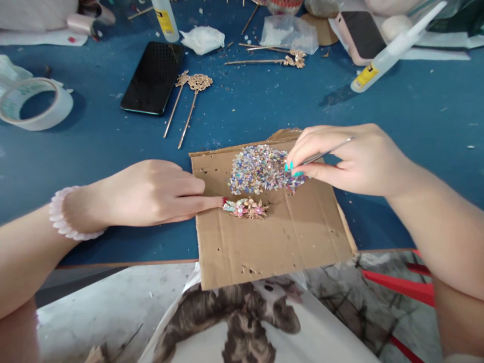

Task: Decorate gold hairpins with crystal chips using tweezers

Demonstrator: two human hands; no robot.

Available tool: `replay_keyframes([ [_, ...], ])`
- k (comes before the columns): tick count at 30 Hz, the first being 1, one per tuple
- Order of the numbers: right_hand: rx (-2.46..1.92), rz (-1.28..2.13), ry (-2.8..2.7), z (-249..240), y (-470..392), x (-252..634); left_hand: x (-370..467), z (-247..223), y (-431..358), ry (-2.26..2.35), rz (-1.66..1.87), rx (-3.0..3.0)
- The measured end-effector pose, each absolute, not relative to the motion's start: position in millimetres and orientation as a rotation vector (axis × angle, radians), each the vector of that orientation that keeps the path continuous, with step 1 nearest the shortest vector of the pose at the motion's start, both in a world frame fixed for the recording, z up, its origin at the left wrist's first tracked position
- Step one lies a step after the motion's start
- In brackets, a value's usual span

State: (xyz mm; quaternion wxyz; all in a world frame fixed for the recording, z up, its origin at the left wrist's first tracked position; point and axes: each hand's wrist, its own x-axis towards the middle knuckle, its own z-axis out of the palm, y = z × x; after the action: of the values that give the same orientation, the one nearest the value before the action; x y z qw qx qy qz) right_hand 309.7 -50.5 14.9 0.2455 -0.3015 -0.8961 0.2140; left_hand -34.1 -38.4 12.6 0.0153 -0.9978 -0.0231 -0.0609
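Observation:
A jewelled hair ornament (pixel 247 208) with pink and pale-green flowers and gold leaves lies on a piece of cardboard (pixel 272 242). The outstretched index finger of my left hand (pixel 159 194) touches its left end, while the other fingers are curled; my thumb is hidden. Just above the ornament spreads a pile of small multicoloured stones (pixel 257 169). Closed around slim metal tweezers (pixel 328 150), my right hand (pixel 348 159) hovers over the pile's right side. The tips of the tweezers are hard to make out among the stones.
A black phone (pixel 153 78) and gold hairpins (pixel 194 96) lie beyond the cardboard. A tape roll (pixel 36 103) sits at the left. One glue bottle (pixel 389 53) stands at back right, another glue bottle (pixel 165 20) at back left. The blue table's (pixel 143 252) front edge runs under the cardboard.

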Motion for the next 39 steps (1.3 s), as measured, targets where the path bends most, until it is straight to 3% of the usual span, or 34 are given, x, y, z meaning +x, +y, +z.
replay_keyframes([
  [39, -0.858, 0.686, -2.467, 22, -54, 312, -35, 11, -38, -0.072, -0.222, -3.084],
])
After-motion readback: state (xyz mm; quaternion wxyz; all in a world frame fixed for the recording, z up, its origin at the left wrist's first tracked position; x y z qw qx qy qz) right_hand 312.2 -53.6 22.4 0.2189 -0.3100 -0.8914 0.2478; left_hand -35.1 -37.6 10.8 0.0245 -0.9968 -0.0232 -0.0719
